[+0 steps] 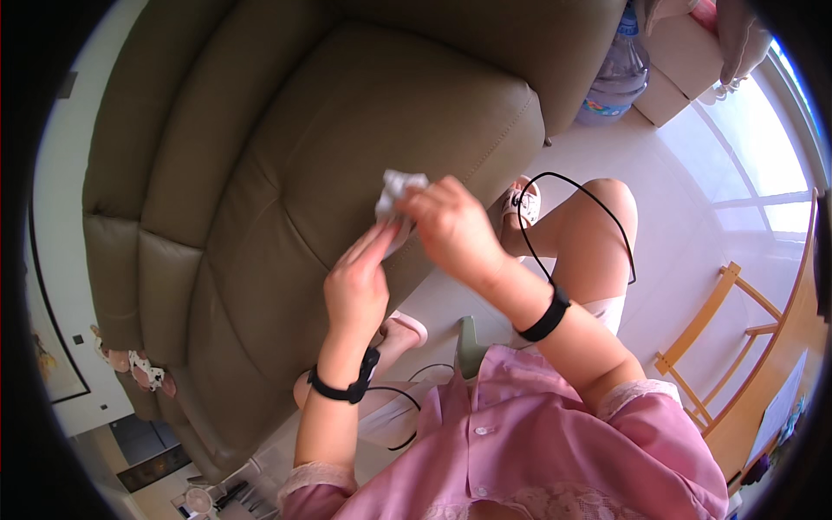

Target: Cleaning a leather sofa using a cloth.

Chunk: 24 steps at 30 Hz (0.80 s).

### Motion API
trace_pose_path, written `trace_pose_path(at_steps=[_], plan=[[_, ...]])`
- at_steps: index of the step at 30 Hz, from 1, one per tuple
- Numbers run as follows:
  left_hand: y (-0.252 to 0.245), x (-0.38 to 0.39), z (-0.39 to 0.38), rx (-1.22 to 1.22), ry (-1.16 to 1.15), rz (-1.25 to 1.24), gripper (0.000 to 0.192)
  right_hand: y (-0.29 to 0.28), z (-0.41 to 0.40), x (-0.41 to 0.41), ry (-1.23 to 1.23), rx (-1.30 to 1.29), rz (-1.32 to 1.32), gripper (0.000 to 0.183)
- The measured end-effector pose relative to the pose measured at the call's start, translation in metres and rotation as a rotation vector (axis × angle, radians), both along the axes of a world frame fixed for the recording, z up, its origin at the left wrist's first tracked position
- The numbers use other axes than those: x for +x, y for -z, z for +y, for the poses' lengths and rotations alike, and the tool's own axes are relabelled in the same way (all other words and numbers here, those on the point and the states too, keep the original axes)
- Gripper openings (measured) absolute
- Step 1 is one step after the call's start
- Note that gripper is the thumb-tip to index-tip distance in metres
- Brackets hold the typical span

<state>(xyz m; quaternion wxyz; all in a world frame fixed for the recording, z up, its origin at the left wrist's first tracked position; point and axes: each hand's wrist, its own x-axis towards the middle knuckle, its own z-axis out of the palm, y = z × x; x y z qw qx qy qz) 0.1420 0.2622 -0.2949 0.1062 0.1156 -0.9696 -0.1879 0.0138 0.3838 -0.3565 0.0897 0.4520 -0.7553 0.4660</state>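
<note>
A crumpled white tissue or thin cloth [393,192] is between my two hands, in front of the seat of a brown leather sofa [364,123]. My right hand [455,227] pinches its upper part with bent fingers. Just to the left and lower, my left hand [357,286] has its fingers stretched out together, with the lower part of the cloth at the fingers. The fingertips of both hands almost meet and are slightly blurred. Each wrist wears a black strap.
Black cables loop over my right knee and by my left forearm. A large plastic water bottle [614,78] and cardboard boxes [676,65] stand at the sofa's far end. A green stool [469,351] is close to me. At right are a wooden chair [702,318] and table [767,383].
</note>
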Motion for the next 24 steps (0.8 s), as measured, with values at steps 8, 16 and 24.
trace_pose_path(at_steps=[8, 16, 24], plan=[[0.066, -0.088, 0.010, -0.084, 0.135, 0.117, 0.043, 0.018, 0.009, -0.062, 0.368, 0.071, -0.012, 0.044], [0.067, -0.040, 0.011, -0.038, 0.113, 0.016, 0.042, 0.028, 0.001, -0.028, 0.212, 0.202, -0.159, 0.033], [0.046, 0.040, 0.002, 0.042, 0.006, -0.299, 0.043, 0.031, -0.008, 0.046, -0.025, 0.310, -0.136, 0.026]])
